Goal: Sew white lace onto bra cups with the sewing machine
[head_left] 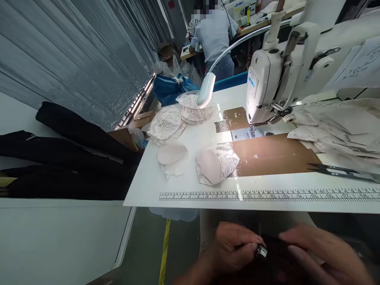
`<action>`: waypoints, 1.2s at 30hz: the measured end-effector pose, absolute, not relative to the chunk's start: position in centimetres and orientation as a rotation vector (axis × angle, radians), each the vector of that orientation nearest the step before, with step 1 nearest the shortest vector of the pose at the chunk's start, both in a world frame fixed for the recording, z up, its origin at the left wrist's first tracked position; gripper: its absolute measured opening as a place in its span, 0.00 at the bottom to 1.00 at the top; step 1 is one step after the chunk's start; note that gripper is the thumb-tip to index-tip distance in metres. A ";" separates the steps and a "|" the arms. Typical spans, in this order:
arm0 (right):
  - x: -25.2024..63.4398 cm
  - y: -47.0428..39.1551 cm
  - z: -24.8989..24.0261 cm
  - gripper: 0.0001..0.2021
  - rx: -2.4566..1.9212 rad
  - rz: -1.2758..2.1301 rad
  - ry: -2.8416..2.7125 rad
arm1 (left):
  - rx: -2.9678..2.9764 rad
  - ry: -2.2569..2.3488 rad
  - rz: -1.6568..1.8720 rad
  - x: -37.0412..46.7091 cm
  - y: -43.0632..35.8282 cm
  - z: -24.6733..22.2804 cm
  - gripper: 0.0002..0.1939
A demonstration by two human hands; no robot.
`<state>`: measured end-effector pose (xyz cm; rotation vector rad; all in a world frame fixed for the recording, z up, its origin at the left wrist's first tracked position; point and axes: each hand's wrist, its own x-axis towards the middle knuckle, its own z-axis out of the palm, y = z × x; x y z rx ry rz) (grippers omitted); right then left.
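Below the table's front edge, my left hand (234, 247) pinches a small shiny metal bobbin case (262, 251) between thumb and fingertips. A fine thread seems to rise just above it. To its right is my right hand (326, 253), a little blurred, with its thumb and fingers apart and nothing visible between them. Both hands are over a dark area where details are hard to make out. On the table above them lie a pale fabric cup piece with lace (212, 166) and another, smaller one (172, 156).
A white sewing machine (264, 83) stands over the white table (184, 182), which has a printed ruler along its front. Black thread snips (341, 171) lie at right, near stacked lace pieces (341, 130). More lace piles (166, 122) sit at left. A person (215, 39) works behind.
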<state>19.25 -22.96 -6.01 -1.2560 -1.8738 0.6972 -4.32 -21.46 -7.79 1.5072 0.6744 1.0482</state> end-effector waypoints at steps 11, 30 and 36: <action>16.1 -23.4 -7.8 0.18 -1.187 1.760 -1.303 | 1.442 0.813 0.926 -2.0 -22.1 -7.2 0.15; 17.6 -22.6 -8.9 0.16 -1.206 1.823 -1.293 | 0.327 0.655 0.745 -0.3 -24.3 -11.4 0.18; 17.5 -22.2 -9.1 0.20 -1.256 1.805 -1.348 | 0.326 0.537 0.692 -0.4 -24.8 -12.0 0.17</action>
